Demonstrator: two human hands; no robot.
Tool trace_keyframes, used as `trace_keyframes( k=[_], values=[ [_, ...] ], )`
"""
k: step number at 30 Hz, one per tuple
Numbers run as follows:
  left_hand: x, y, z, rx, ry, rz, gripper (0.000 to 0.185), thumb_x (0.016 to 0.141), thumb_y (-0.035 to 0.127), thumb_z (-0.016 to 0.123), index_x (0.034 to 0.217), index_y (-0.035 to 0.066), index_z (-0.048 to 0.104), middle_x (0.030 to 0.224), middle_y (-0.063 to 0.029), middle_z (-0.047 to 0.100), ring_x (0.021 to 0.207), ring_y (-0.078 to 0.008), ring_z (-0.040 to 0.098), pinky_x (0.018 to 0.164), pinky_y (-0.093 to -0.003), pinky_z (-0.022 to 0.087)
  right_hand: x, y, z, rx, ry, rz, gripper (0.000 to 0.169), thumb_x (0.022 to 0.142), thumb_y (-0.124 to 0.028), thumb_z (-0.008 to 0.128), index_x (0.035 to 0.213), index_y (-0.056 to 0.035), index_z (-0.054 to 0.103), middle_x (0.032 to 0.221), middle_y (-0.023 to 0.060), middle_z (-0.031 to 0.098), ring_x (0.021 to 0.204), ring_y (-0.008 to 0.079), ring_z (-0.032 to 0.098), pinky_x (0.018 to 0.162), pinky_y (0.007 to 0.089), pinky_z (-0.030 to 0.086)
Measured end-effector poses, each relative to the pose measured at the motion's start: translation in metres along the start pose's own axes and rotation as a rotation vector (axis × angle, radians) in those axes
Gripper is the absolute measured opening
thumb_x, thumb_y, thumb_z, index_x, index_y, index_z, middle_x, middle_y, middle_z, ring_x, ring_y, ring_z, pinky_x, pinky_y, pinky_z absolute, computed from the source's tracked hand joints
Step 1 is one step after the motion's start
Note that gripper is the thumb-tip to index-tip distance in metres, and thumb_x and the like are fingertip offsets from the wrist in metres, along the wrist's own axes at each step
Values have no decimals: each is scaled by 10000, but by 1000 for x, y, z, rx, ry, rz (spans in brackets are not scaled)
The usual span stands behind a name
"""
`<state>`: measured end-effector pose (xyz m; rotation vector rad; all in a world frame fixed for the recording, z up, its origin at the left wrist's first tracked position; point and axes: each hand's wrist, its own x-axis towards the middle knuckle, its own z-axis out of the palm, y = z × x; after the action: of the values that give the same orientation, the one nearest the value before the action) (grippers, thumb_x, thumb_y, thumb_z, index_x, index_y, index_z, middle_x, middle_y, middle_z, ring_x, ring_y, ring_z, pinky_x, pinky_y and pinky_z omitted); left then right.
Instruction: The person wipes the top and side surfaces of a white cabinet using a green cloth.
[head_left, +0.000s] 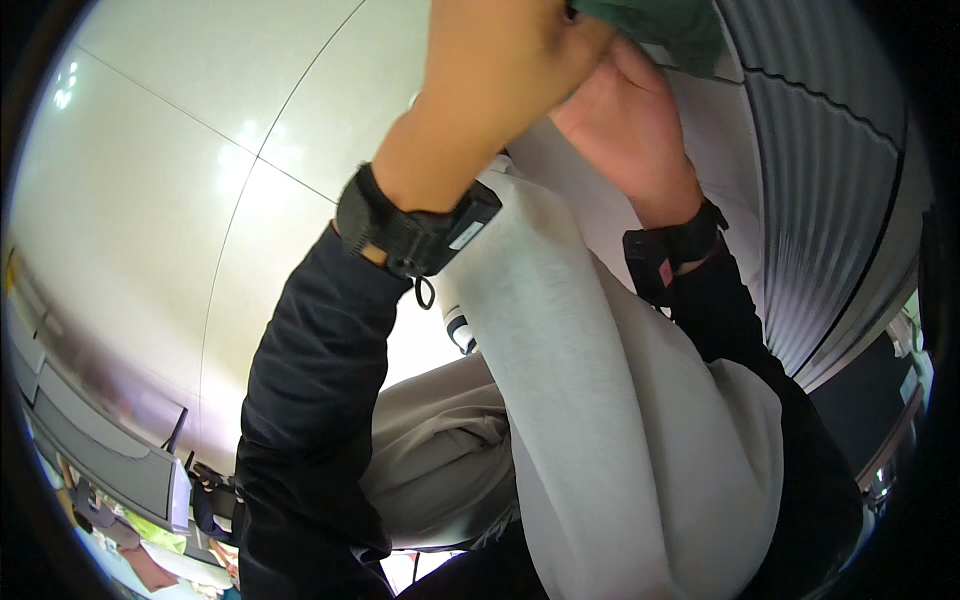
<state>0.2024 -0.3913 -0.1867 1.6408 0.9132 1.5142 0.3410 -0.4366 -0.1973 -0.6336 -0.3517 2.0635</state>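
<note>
Both of my hands are close together at the top of the view. My left hand (517, 60) reaches up to a dark green cloth-like item (664, 26); its fingers are mostly out of the picture. My right hand (626, 120) is just to the right and below, its palm side showing and its fingers hidden behind the left hand and the green item. I cannot tell which hand grips it. Each wrist wears a black strap with a small black box. My bent legs in light grey trousers (562, 315) lie below the hands.
Pale, glossy floor tiles (157, 195) spread on the left. A dark grey ribbed panel (832, 172) curves along the right. Part of a shoe (459, 330) shows beside my leg. At the lower left are a grey cabinet-like piece (112, 465) and assorted cloth items (154, 566).
</note>
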Motion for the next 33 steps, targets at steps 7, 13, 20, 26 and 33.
trace_keyframes(
  k=[7, 13, 20, 26, 33],
  values=[
    [-19, -12, -1, 87, 129, -440, 412, 733, -32, 694, 1103, 133, 617, 947, -107, 660, 847, -309, 664, 670, -355, 532, -4, 4, -37, -91, 157, 58, 420, 1134, -312, 418, 1491, -92, 449, 1454, 51, 531, 1357, 188, 489, 1178, 399, 369],
    [7, 6, -7, 144, 131, -215, 415, 742, -119, 637, 1115, 55, 583, 988, -105, 668, 878, -283, 662, 819, -349, 536, 2, 2, 1, 11, 229, -18, 359, 1128, -281, 435, 1424, -102, 528, 1365, 9, 593, 1257, 145, 553, 1094, 367, 426],
    [9, 17, 0, 209, 152, -340, 481, 752, -118, 616, 1174, 89, 514, 1042, -163, 634, 980, -410, 648, 838, -418, 531, 2, 14, -35, 24, 131, -1, 415, 1123, -321, 440, 1482, -118, 492, 1466, 11, 555, 1339, 147, 519, 1121, 365, 407],
    [20, 43, -11, 65, 2, -669, 535, 753, -74, 634, 1227, 111, 467, 1085, -214, 621, 1043, -478, 622, 864, -479, 512, -8, -6, -19, -149, 205, -16, 423, 1128, -273, 422, 1514, -101, 448, 1505, -6, 529, 1380, 138, 495, 1143, 354, 405],
    [16, 47, -84, 24, 59, -490, 517, 751, -54, 655, 1230, 83, 517, 1057, -180, 681, 1012, -391, 685, 864, -412, 539, 4, -25, 69, -628, 282, 138, 289, 1059, -189, 575, 1286, -18, 627, 1155, 89, 714, 987, 147, 675, 888, 321, 544]
  ],
)
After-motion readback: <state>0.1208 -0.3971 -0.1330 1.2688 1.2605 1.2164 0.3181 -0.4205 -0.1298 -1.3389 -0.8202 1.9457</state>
